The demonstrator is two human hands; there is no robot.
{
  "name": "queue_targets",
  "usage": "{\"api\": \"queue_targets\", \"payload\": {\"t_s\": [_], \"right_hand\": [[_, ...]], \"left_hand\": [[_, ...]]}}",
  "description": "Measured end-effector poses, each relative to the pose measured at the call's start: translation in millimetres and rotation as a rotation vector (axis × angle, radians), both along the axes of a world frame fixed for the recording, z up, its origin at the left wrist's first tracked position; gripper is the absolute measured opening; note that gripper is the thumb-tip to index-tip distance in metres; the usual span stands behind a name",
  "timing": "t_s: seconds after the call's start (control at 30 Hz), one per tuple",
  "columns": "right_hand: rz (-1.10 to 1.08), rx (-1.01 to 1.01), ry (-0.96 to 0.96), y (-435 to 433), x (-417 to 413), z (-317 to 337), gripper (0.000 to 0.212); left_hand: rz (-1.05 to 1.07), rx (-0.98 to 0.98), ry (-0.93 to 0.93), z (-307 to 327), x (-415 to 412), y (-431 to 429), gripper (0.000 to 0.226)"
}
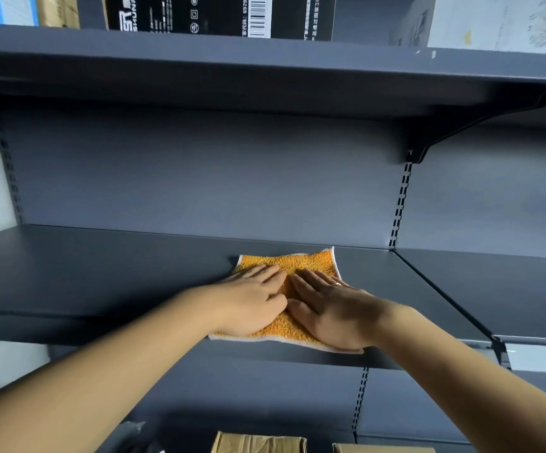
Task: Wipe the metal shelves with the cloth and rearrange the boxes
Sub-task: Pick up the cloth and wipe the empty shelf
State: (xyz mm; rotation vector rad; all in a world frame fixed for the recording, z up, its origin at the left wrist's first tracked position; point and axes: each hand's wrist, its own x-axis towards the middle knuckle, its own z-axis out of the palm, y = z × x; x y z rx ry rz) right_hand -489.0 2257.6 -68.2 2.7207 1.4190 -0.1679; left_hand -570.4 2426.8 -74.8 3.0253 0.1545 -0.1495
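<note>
Hands (252,302) (333,308) flat on cloth (311,261), grey shelf (101,273).

Cardboard boxes (258,443) half beyond bottom edge

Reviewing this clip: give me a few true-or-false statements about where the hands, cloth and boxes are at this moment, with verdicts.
1. A black box stands on the upper shelf. True.
2. The orange cloth lies beside that box. False: it lies on the middle shelf, one level down.
3. The left hand and the right hand both lie flat on the cloth. True.
4. The left hand grips a cardboard box. False: it rests on the cloth with straight fingers; the cardboard boxes sit lower down, below the middle shelf.
</note>
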Motion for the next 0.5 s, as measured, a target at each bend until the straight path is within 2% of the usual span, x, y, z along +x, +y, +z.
{"api": "queue_targets", "payload": {"t_s": [0.23,0.5], "right_hand": [[0.022,-0.007,0.021,47,-12,-4,0.075],[-0.041,0.048,0.006,95,41,-15,0.078]], "left_hand": [[0.027,0.026,0.007,-3,-17,48,0.057],[-0.017,0.118,0.023,-4,35,90,0.060]]}}
